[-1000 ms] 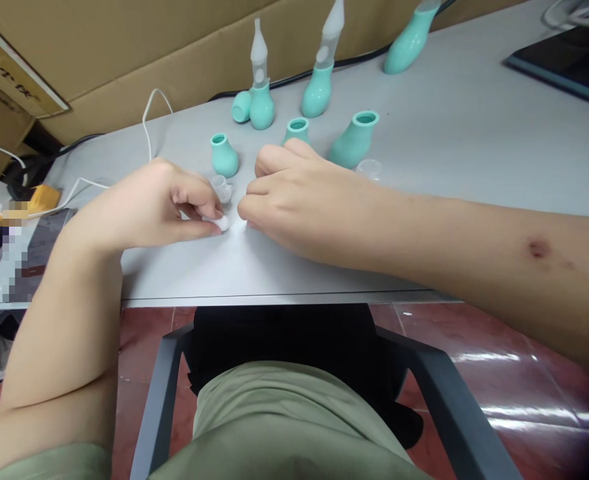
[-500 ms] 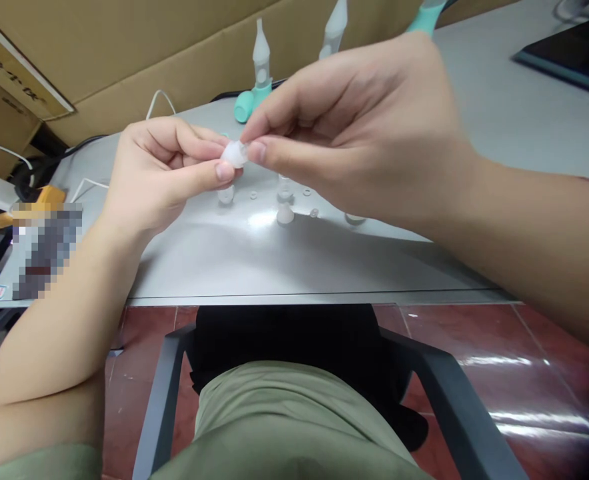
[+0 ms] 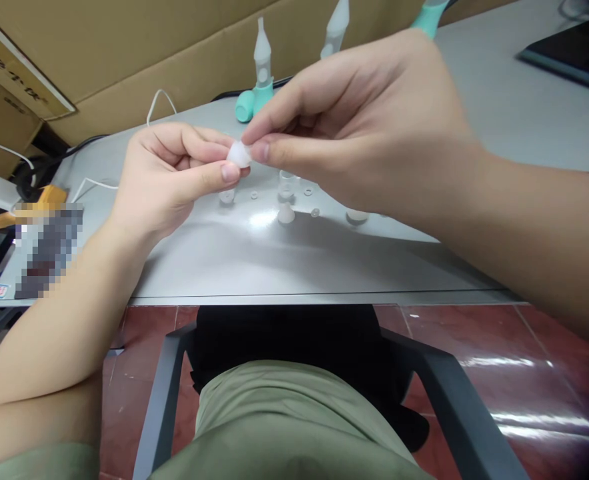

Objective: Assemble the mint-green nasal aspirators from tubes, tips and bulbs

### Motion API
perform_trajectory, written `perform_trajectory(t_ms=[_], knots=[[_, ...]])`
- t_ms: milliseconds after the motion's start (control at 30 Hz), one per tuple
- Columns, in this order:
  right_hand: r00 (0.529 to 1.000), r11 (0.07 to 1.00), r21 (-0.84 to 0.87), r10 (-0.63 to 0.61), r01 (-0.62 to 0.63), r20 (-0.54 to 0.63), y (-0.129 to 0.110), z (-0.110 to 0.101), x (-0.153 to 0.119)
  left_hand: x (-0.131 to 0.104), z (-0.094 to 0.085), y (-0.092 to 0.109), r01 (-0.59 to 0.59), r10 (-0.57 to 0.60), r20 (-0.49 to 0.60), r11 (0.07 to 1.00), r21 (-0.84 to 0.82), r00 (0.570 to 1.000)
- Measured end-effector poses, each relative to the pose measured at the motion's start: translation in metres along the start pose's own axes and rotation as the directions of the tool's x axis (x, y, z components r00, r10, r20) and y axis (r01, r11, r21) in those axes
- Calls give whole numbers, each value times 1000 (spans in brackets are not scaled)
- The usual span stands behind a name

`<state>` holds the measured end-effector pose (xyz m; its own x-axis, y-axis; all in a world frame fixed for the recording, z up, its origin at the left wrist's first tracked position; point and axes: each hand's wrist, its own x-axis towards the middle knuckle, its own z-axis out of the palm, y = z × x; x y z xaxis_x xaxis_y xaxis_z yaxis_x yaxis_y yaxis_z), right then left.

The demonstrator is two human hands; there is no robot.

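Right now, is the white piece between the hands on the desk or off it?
Off it: left hand pinches the white piece above the desk, right hand at its side.

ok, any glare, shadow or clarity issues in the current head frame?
All head view: bright glare on the desk beside the white cone; shadow across the desk below the right hand; light streaks on the red floor; the held white piece washed out, its fine edges unclear.

Place: office-like workspace | grey desk | chair with armrests | cardboard backing | red tiled floor
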<state>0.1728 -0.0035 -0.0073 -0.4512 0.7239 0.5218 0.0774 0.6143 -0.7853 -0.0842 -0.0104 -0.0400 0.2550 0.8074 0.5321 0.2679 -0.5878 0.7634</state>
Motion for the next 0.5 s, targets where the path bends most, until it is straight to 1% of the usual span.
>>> perform_trajectory(t_ms=[67,167,200,233,267,300,367,433,500], knots=[[1000,1000,23,0,0,1,0,-1,1,-2,0,-1,-26,26,-13,1000,6,1000],[1000,999,38,-17,17,5,0,-3,3,-3,1,-1,-6,7,-11,998,58,1000],[1000,999,46,-23,23,8,-1,-3,3,-4,2,-2,-6,6,-8,999,53,1000],[1000,998,59,-22,21,10,-1,-4,3,-3,3,-5,-21,21,-2,999,24,1000],[1000,997,81,-16,14,15,-2,-4,4,-2,5,-10,-61,61,-13,998,-30,998],[1000,994,107,-1,-1,23,-2,-5,5,-1,7,-16,-115,114,-16,988,-101,993],[999,985,168,27,-35,46,-1,-7,6,3,11,-29,-240,227,-80,940,-243,971],[996,977,204,47,-61,74,0,-8,8,5,14,-39,-292,272,-109,909,-298,956],[992,977,196,69,-88,103,1,-10,10,5,15,-43,-283,266,-95,914,-291,959]])
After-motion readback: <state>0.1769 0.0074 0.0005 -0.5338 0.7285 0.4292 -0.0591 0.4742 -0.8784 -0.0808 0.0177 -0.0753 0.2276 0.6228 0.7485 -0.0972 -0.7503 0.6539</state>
